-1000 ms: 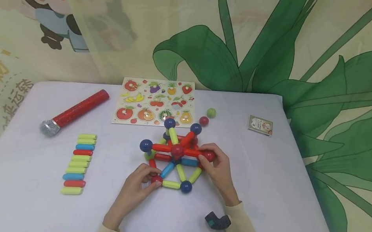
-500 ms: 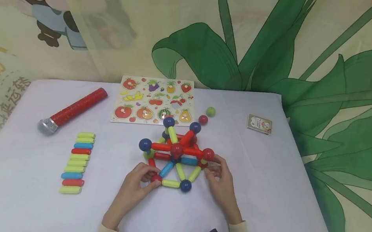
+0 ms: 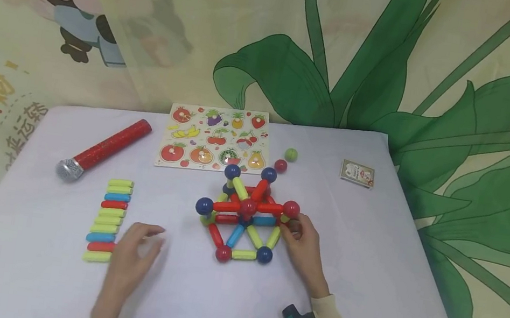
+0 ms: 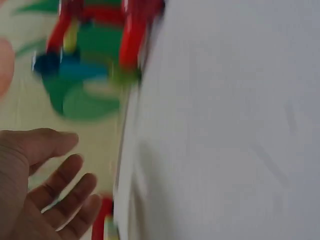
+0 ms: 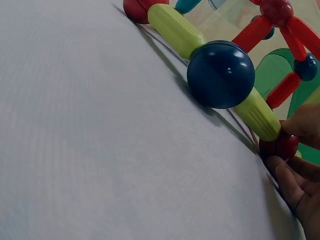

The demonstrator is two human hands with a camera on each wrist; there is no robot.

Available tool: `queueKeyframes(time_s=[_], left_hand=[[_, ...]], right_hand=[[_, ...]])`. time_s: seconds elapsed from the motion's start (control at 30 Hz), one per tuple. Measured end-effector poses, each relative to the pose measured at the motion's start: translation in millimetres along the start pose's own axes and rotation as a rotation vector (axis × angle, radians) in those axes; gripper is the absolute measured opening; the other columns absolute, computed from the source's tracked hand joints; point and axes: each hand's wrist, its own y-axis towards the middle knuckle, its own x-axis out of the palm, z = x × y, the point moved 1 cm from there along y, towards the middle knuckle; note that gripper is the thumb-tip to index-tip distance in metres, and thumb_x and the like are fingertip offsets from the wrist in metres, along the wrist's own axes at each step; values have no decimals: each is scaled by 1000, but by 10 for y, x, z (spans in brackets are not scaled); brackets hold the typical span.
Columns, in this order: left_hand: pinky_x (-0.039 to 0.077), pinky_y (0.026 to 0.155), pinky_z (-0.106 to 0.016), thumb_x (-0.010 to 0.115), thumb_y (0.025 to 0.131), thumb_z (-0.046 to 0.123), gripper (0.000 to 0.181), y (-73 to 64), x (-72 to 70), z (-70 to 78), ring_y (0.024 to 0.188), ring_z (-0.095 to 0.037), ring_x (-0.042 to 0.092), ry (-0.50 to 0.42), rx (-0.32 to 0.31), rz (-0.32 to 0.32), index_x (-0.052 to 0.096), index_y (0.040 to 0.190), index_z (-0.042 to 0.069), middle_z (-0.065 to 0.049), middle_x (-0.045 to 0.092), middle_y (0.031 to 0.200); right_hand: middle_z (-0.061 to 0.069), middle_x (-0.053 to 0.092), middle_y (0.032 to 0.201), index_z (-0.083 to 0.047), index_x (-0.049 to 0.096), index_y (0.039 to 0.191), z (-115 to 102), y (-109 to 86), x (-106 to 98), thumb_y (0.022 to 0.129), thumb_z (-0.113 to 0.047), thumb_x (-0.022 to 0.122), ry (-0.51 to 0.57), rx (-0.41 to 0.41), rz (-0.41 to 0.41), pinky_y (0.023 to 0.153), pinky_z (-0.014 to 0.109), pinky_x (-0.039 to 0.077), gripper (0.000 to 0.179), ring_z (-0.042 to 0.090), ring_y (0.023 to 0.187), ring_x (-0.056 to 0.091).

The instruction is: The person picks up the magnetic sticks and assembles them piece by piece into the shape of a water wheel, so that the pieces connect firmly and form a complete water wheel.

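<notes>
A frame of magnetic rods and balls (image 3: 248, 207), in red, blue and yellow-green, stands on the white table. At its right side my right hand (image 3: 307, 250) pinches a low red ball (image 5: 274, 149) between thumb and fingers, as the right wrist view shows. A dark blue ball (image 5: 220, 74) sits beside it, joined by a yellow-green rod (image 5: 258, 114). My left hand (image 3: 130, 255) holds nothing, its fingers loosely bent, apart from the frame. It is nearest to a row of loose rods (image 3: 105, 220) on its left. In the left wrist view the frame is blurred.
A red microphone (image 3: 112, 144) lies at the back left. Behind the frame is a fruit picture board (image 3: 195, 144). A loose green ball (image 3: 291, 155) and a loose red ball (image 3: 280, 166) rest near its right edge. A small card box (image 3: 357, 173) lies at the back right.
My left hand has let go of the front red ball and moved left toward the rods. My right hand has gone from the upper red ball to the lower one. The frame has turned slightly.
</notes>
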Motion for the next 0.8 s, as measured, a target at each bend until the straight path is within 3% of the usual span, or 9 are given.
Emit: queueKeyframes(time_s=[0.07, 0.13, 0.27, 0.4, 0.53, 0.67, 0.73, 0.8], left_hand=[[45, 83, -41, 68, 82, -2, 26, -74, -219, -195, 100, -22, 54, 95, -51, 71, 63, 106, 8, -8, 61, 104], [41, 84, -45, 68, 79, -7, 31, -161, -390, -363, 101, -28, 51, 146, -98, 97, 63, 106, 6, -12, 61, 105], [40, 88, -51, 67, 79, -6, 35, -282, -574, -565, 104, -35, 47, 205, -179, 9, 62, 112, 3, -19, 58, 109], [41, 88, -54, 67, 81, -3, 36, -307, -603, -643, 104, -38, 48, 236, -217, -71, 59, 116, 1, -21, 56, 111], [44, 85, -51, 71, 79, -3, 36, -299, -565, -641, 101, -36, 54, 231, -173, -44, 61, 113, 3, -18, 61, 107], [49, 81, -33, 76, 77, 0, 37, -281, -506, -540, 94, -27, 61, 197, -131, 32, 62, 110, 7, -12, 66, 102], [48, 77, -19, 77, 78, 1, 37, -235, -459, -440, 91, -15, 62, 127, -131, 82, 63, 111, 8, -7, 68, 101], [46, 77, -10, 75, 81, 4, 35, -139, -398, -292, 91, -6, 61, -17, -141, 110, 62, 113, 8, -6, 68, 104]], right_hand=[[7, 64, 105, -9, 59, 120, 0, 0, -5, 86, -9, 70, 0, 9, -3, 68, 23, 51, 36, 18, 85, 62], [7, 64, 104, -10, 59, 120, 2, 2, -11, 86, -10, 70, -6, 19, -6, 68, 23, 51, 36, 18, 85, 62], [6, 64, 104, -11, 59, 121, 13, 6, -17, 86, -10, 70, -8, 41, -5, 68, 22, 51, 36, 18, 84, 60], [8, 65, 105, -10, 60, 121, 13, -1, -20, 86, -8, 70, 13, 49, -3, 67, 22, 50, 36, 19, 84, 61], [8, 65, 105, -9, 60, 119, 19, -6, -12, 85, -6, 70, 25, 45, 4, 67, 22, 50, 36, 19, 84, 61], [7, 65, 105, -10, 60, 118, 27, 0, 2, 85, -7, 70, 27, 43, -5, 67, 22, 50, 35, 19, 85, 62], [7, 65, 105, -10, 61, 118, 29, 4, 7, 85, -7, 70, 33, 41, -6, 67, 22, 50, 34, 19, 85, 61], [7, 65, 105, -9, 61, 118, 29, 7, 8, 85, -7, 69, 33, 39, -3, 67, 22, 50, 34, 19, 85, 62]])
